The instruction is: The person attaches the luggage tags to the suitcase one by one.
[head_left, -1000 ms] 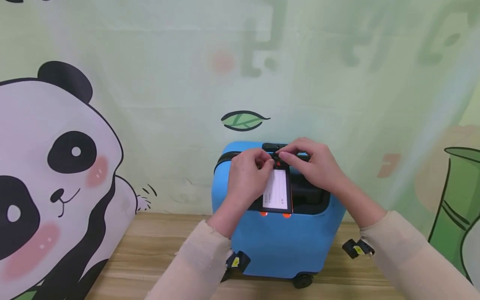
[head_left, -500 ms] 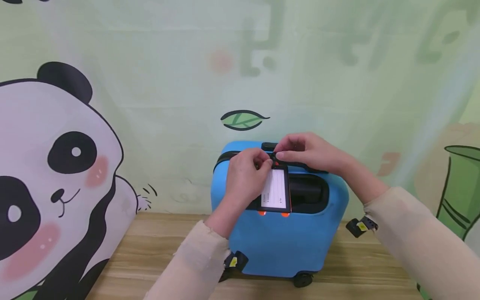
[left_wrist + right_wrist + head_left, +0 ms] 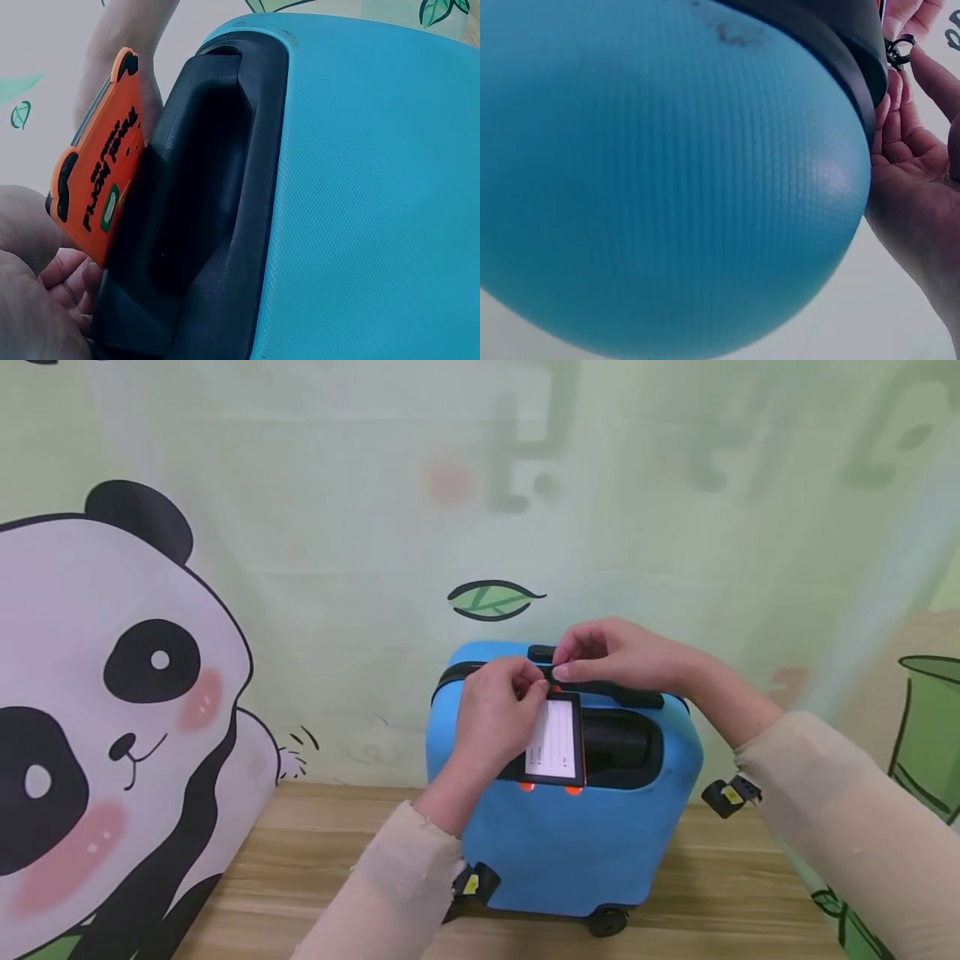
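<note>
A luggage tag (image 3: pixel 553 739) with a black frame and a white card lies over the dark handle recess of a blue suitcase (image 3: pixel 558 852). Its orange back with black lettering (image 3: pixel 105 161) shows in the left wrist view. At the tag's upper end, my left hand (image 3: pixel 498 706) pinches the black strap between thumb and fingertips. My right hand (image 3: pixel 622 653) holds the strap beside it, thumb opposite the curled fingers. A small black loop of the strap (image 3: pixel 898 52) shows between the two hands' fingertips in the right wrist view. The fingertips partly hide the strap's fastening.
The suitcase's black carry handle (image 3: pixel 637 696) runs along its top, to the right of the tag. It stands on a wood-grain surface (image 3: pixel 322 843), with a small black wheel (image 3: pixel 606 921) at its base. Behind hangs a pale green printed backdrop (image 3: pixel 337 510) with a panda.
My right hand has lifted and levelled out, its forearm swinging outward to the right and uncovering more of the carry handle. My left hand and the tag stay nearly in place.
</note>
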A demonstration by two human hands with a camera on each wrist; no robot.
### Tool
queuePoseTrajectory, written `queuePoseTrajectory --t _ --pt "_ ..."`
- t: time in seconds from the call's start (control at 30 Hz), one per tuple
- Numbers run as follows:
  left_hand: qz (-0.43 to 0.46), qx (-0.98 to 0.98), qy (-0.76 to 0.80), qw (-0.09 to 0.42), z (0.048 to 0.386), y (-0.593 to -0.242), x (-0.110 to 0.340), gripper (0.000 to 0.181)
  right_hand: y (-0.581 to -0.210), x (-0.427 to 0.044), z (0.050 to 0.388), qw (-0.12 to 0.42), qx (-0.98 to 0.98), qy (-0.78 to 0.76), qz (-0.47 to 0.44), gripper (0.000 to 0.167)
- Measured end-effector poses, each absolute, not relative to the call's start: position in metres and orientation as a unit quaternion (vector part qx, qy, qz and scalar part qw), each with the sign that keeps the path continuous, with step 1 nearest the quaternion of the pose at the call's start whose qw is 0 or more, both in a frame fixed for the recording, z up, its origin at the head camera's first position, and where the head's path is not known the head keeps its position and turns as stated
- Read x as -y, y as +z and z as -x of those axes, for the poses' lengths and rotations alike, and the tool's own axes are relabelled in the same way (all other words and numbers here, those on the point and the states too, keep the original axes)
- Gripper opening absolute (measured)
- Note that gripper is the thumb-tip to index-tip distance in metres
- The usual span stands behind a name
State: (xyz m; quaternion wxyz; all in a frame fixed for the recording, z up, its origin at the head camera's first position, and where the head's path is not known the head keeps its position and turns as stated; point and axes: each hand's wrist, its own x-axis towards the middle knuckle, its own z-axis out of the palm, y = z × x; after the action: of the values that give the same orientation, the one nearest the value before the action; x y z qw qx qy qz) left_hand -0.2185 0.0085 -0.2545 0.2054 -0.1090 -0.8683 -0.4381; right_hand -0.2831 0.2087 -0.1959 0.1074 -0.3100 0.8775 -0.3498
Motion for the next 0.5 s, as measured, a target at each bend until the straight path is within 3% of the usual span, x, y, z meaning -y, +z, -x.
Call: queuePoseTrajectory --t 0.5 --pt "0.113 0.866 -0.440 0.208 0.2193 -0.2542 -0.0126 0.012 -0.1941 -0.2123 0.2843 0.112 -0.875 -0.347 0.319 0.023"
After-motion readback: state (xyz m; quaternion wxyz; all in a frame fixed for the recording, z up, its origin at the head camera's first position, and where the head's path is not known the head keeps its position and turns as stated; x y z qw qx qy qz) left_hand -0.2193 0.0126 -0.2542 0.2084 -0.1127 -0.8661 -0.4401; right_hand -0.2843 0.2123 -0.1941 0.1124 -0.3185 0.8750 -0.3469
